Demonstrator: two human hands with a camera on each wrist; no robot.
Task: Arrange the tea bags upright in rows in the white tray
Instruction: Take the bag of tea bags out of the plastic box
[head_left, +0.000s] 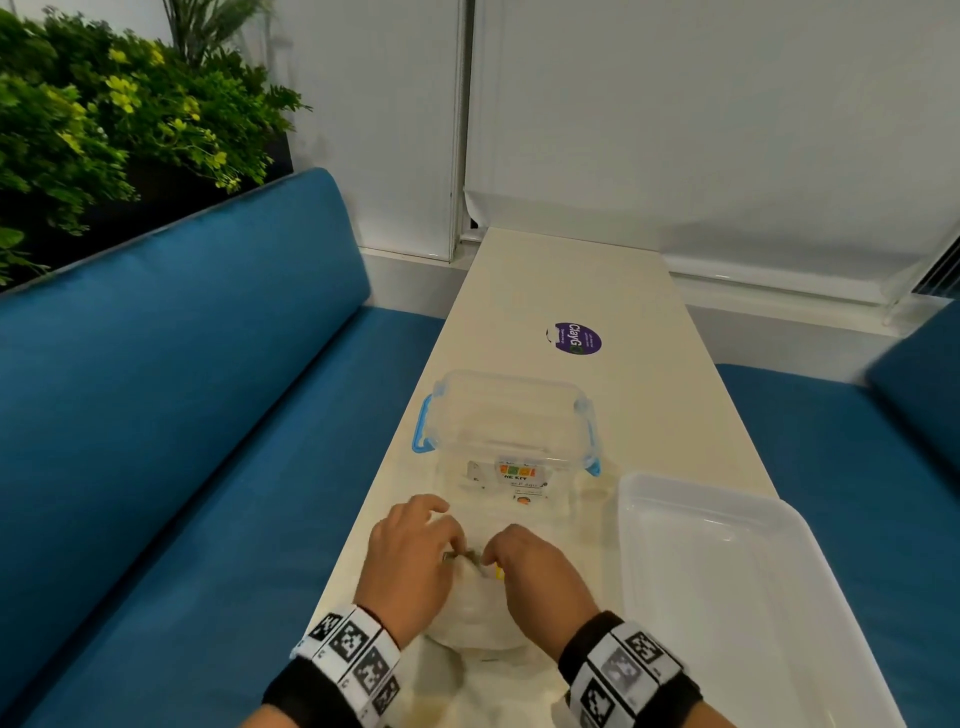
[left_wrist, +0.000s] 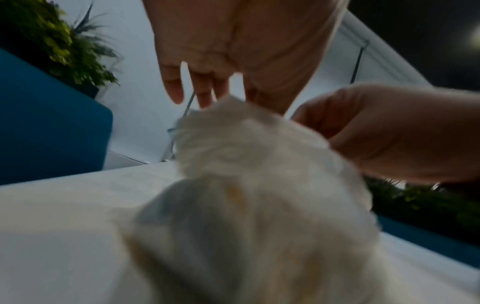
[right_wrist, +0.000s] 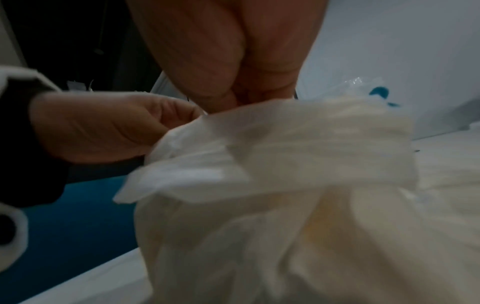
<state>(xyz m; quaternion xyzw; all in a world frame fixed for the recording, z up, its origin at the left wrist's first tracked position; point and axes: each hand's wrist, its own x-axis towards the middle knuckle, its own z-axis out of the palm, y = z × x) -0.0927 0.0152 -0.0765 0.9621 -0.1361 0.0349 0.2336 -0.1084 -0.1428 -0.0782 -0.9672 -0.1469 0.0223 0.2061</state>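
Note:
A white, thin plastic bag (head_left: 475, 610) sits on the table's near end, bunched and twisted shut at its top. Something yellowish shows faintly through it; no tea bag is plainly visible. My left hand (head_left: 451, 552) and right hand (head_left: 491, 560) meet at the bag's top, fingers curled and pinching the gathered plastic. In the left wrist view the left hand (left_wrist: 207, 98) touches the bag (left_wrist: 259, 185) at its tip, with the right hand (left_wrist: 389, 133) beside it. The right wrist view shows the right hand (right_wrist: 223, 98) pinching the bag (right_wrist: 285, 185). The white tray (head_left: 644, 571) lies empty to the right.
A clear lidded box (head_left: 506, 415) with blue latches stands just beyond my hands. A purple round sticker (head_left: 577, 338) lies farther along the narrow white table (head_left: 649, 405). Blue bench cushions (head_left: 182, 415) flank the table, with plants (head_left: 104, 130) at the far left.

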